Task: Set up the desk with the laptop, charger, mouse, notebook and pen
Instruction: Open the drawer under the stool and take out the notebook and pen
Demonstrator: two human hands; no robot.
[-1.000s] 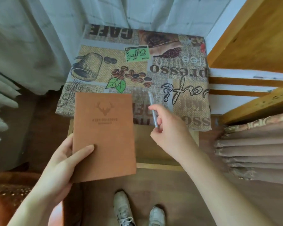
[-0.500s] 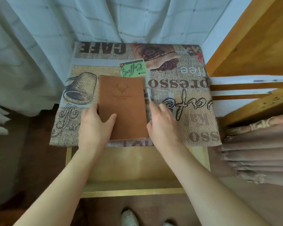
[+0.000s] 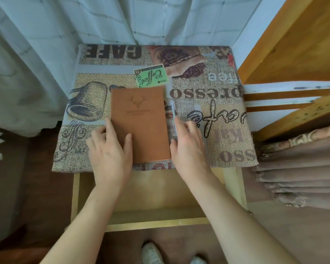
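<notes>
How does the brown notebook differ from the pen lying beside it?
The notebook is a broad, flat brown rectangle with a stamped antler emblem; the pen is a thin, pale stick. The left hand rests on the notebook's near left corner, while the right hand covers the pen's near end. Both lie flat on the coffee-print cloth, roughly parallel, the pen just right of the notebook.
</notes>
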